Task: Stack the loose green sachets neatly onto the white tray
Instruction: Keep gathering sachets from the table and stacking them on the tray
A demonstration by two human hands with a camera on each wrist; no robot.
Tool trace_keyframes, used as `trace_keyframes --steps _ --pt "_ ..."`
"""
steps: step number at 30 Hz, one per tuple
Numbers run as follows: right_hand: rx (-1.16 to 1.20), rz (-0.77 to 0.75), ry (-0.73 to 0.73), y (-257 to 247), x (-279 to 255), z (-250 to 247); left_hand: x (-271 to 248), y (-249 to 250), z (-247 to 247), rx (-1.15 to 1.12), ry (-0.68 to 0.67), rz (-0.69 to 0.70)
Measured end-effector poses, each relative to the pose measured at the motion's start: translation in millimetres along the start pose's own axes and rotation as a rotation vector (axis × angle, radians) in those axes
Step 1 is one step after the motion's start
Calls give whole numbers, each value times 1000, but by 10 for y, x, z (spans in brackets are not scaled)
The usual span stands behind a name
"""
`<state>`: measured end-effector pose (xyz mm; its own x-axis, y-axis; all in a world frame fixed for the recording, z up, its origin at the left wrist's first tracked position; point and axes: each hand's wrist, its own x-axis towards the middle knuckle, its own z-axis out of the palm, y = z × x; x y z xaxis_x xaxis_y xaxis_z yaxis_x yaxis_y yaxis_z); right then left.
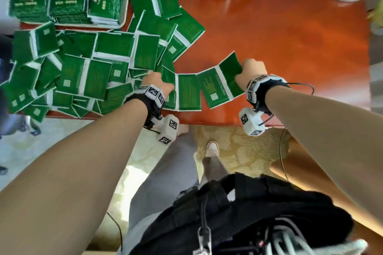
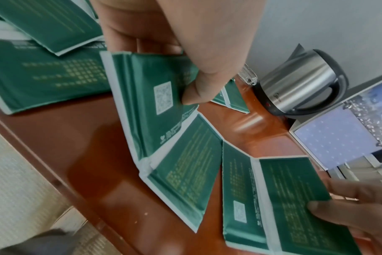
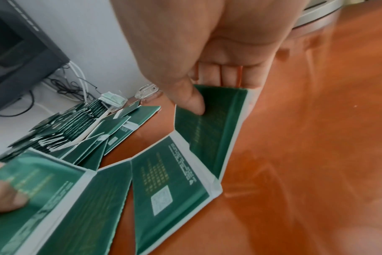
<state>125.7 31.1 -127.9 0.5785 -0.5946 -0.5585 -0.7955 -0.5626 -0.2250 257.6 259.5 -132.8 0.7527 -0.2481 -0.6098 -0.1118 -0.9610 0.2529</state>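
Both hands hold one joined strip of flat green foil sachets (image 1: 204, 87) stretched just above the glossy red-brown bench (image 1: 279, 37) — the left hand (image 1: 156, 84) pinches its left end, thumb on top, the right hand (image 1: 251, 70) pinches the right end the same way. To do this well, I judge the strip should be folded along its white seams so the panels lie square before going to the white tray (image 1: 124, 9), far left, already stacked with sachets — the loose pile (image 1: 83, 68) lies beside it.
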Motion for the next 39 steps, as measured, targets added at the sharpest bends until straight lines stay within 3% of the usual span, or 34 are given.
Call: trace_keyframes --steps 5,9,14,18,21,27,30,34,39 --pt "-100 -100 44 14 -93 -18 -176 51 9 157 75 48" --pt "-241 -189 10 -142 -200 81 -237 167 216 243 117 194" --pt "-329 -339 -54 -204 -215 821 -236 115 874 245 122 299" --pt "-317 -423 110 -16 -302 1287 -273 -118 1310 349 202 432" --pt "-282 -483 151 127 -351 1342 -270 -276 1348 402 241 546" --pt "-362 -663 140 344 -485 1257 -289 -517 1114 523 127 786" --pt "-477 -718 155 424 -529 1240 -272 -536 1140 534 127 771" --pt "-507 -613 199 450 -480 1303 -193 -540 1240 538 196 670" --pt "-488 -620 227 531 -575 1478 -252 -611 1358 625 272 766"
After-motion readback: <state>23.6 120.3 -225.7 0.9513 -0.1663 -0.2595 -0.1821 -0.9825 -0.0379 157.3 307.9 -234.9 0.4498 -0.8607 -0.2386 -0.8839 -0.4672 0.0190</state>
